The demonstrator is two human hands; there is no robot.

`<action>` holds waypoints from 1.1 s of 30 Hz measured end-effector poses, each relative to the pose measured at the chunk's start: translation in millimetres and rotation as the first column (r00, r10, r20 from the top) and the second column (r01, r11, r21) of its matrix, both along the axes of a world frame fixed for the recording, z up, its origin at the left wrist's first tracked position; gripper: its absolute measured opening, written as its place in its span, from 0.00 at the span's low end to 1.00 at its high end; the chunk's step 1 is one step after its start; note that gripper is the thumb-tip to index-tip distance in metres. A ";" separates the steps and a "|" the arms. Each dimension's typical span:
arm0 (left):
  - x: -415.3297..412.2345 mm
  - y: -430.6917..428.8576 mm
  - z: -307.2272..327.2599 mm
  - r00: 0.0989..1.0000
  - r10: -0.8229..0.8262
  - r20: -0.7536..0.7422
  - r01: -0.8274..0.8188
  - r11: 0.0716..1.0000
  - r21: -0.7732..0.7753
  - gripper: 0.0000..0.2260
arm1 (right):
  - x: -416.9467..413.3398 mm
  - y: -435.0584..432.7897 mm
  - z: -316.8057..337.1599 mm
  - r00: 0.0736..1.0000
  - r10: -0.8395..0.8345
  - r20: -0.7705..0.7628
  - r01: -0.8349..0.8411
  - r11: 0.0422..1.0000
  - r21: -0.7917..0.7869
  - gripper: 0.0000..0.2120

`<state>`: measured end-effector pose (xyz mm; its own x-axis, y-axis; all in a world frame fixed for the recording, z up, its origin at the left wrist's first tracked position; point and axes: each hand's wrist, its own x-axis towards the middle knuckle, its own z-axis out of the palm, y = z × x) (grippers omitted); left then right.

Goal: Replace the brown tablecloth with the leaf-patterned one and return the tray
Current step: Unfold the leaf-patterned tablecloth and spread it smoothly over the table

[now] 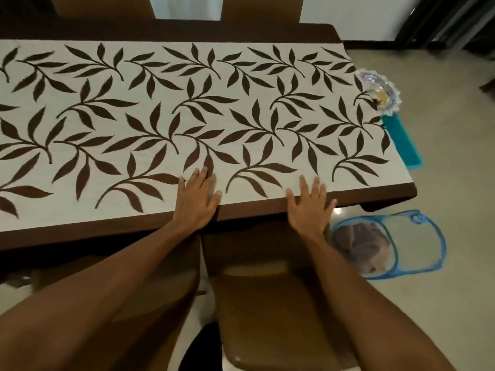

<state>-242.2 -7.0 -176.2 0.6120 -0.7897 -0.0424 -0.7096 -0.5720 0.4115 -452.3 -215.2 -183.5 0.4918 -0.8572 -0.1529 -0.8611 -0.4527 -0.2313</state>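
Dining room, pale tiled floor (455, 183), dark brown table (294, 208) filling most of the view. The leaf-patterned cloth (241, 103) is spread flat along the tabletop as a cream strip with brown leaf sprays. Dark table shows along the near and far edges. The cloth runs out of view on the left and reaches the table's right end.

My left hand (197, 202) lies palm down on the cloth at the near edge, fingers straight and slightly spread, holding nothing. My right hand (310, 207) is just beside it to the right, also flat and splayed wide. Its palm is over the table's near edge and its fingertips are on the cloth, holding nothing.

A clear glass dish (379, 89) with a scalloped rim is at the right end of the table, something yellowish inside it. Can't tell if it sits on the cloth or just past it. The teal tray (404, 140) is off the table, just past the right end and partly hidden by the edge. Can't tell what it rests on.

On the floor to my right is a blue-rimmed mesh basket (417, 247) with a brownish cloth bundle (361, 247) inside. A brown chair seat (267, 311) is below my arms, tucked under the near edge. Chair backs (262, 9) stand on the far side.
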 end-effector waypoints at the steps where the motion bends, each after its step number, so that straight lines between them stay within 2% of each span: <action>1: -7.0 -14.8 0.2 1.000 -0.015 -0.002 0.015 1.000 0.006 0.26 | -10.8 -19.8 1.8 0.999 -0.043 -0.015 0.044 0.999 0.009 0.32; 3: -17.3 -34.3 -0.4 0.999 -0.039 -0.001 0.039 0.999 0.010 0.26 | -12.7 -40.3 5.4 0.999 -0.038 -0.004 0.038 0.999 0.021 0.31; 4: -25.2 -48.4 0.0 0.999 -0.043 -0.001 0.043 0.999 0.011 0.26 | -10.4 -49.8 9.1 1.000 0.016 0.012 -0.016 1.000 0.017 0.31; 8: -48.3 -88.3 -1.0 0.999 -0.044 0.018 0.044 0.998 0.035 0.26 | 16.6 -53.4 10.0 0.918 0.394 0.052 -0.396 0.917 0.034 0.30; 10: -58.6 -115.8 -1.4 0.999 -0.033 0.032 0.031 0.998 0.056 0.26 | 13.3 -71.6 6.4 0.876 0.480 0.045 -0.481 0.876 0.029 0.30; 16: -108.0 -201.9 -2.1 0.997 0.038 0.068 -0.044 0.994 0.096 0.27 | -71.5 -217.7 -1.6 0.942 0.334 0.017 -0.334 0.942 -0.023 0.34; 19: -135.0 -241.2 -2.3 0.994 0.082 0.074 -0.091 0.988 0.124 0.28 | -113.5 -271.0 -2.6 0.950 0.312 0.012 -0.311 0.949 -0.040 0.34; 27: -206.7 -330.8 -5.2 0.982 0.133 0.133 -0.161 0.961 0.227 0.32 | -155.7 -308.1 0.8 0.919 0.390 0.052 -0.389 0.921 -0.025 0.33; 33: -220.3 -346.4 -7.9 0.981 0.118 0.151 -0.157 0.948 0.278 0.34 | -174.4 -326.5 2.1 0.912 0.407 0.053 -0.409 0.912 0.041 0.34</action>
<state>-462.6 -353.4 -184.1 0.7295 -0.6633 -0.1670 -0.6519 -0.7481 0.1238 -626.7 -541.7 -181.3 0.8040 -0.5722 -0.1619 -0.5928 -0.7493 -0.2952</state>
